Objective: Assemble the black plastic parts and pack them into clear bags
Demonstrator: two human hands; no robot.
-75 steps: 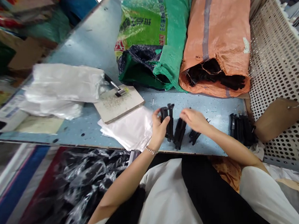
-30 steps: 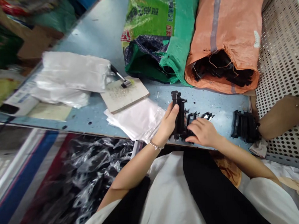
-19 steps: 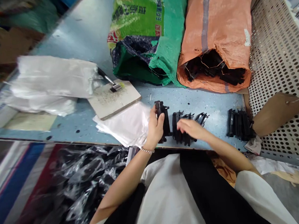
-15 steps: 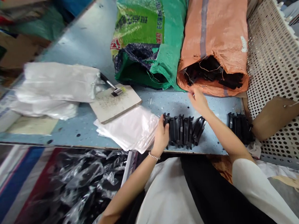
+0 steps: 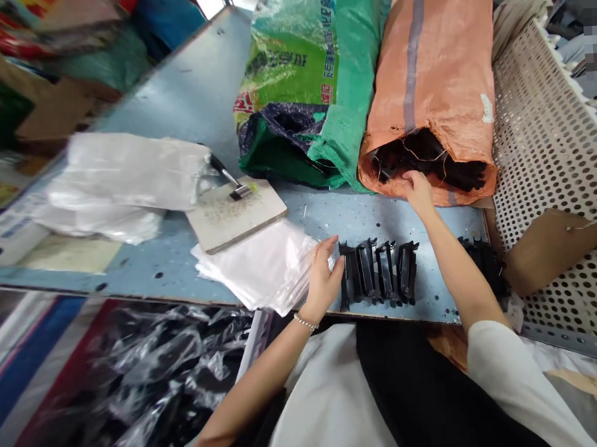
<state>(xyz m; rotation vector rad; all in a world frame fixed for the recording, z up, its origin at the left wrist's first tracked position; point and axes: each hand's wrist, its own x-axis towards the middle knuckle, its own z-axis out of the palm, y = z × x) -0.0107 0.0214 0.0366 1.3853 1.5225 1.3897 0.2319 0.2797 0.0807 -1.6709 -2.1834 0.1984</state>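
Note:
My left hand (image 5: 325,279) is beside the left end of a row of black plastic parts (image 5: 378,272), thumb and fingers apart, with nothing held. The parts stand side by side near the table's front edge. At the mouth of an orange woven sack (image 5: 435,63), my right hand (image 5: 419,189) has its fingers loosely extended over the lower lip, with nothing visible in them. More black parts (image 5: 427,153) fill the sack's opening. A stack of clear plastic bags (image 5: 261,272) lies just left of my left hand.
A green sack (image 5: 294,143) gapes beside the orange one. Left of it, a brush (image 5: 231,177) rests on a flat board (image 5: 238,216), near more plastic bags (image 5: 130,169). Another group of black parts (image 5: 483,260) sits by a perforated white panel (image 5: 549,150) at right.
My right hand has moved right, from the sack's left corner to its opening. My left hand's fingers have spread away from the row, whose parts now stand straighter. The view has shifted slightly.

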